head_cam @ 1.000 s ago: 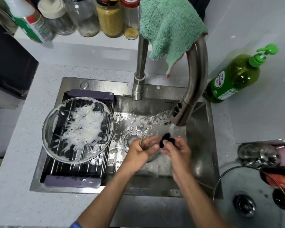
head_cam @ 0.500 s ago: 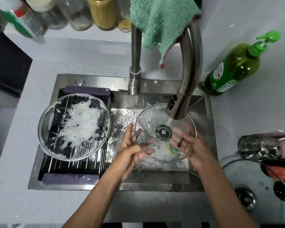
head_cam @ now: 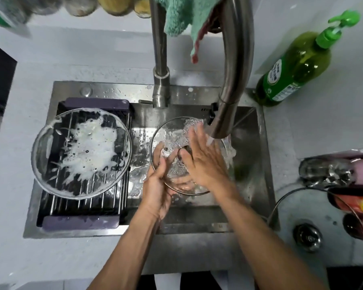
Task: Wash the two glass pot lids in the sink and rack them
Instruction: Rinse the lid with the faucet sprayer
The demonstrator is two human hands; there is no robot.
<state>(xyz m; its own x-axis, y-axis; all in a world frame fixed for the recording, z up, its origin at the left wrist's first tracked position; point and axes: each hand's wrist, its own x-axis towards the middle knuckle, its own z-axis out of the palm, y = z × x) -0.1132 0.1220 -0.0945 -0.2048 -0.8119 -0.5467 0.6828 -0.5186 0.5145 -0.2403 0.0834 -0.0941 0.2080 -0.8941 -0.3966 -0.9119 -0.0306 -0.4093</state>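
Note:
A small glass pot lid (head_cam: 172,130) sits under running water from the faucet spout (head_cam: 220,122) in the steel sink (head_cam: 258,164). My left hand (head_cam: 158,181) grips its near-left rim, with fingers showing through the glass from below. My right hand (head_cam: 203,158) lies flat on top of the lid with fingers spread, covering its dark knob. A larger glass lid (head_cam: 82,153), smeared with white foam, lies flat on the dark drying rack (head_cam: 82,222) over the sink's left half.
A green dish-soap pump bottle (head_cam: 296,65) stands at the back right. A teal cloth (head_cam: 182,15) hangs over the faucet. Another glass lid (head_cam: 306,239) and bottles lie on the counter at right. Jars line the shelf behind.
The view has shifted closer. My right hand moved from the lid's right rim onto its top, over the knob. My left hand closed on the near-left rim.

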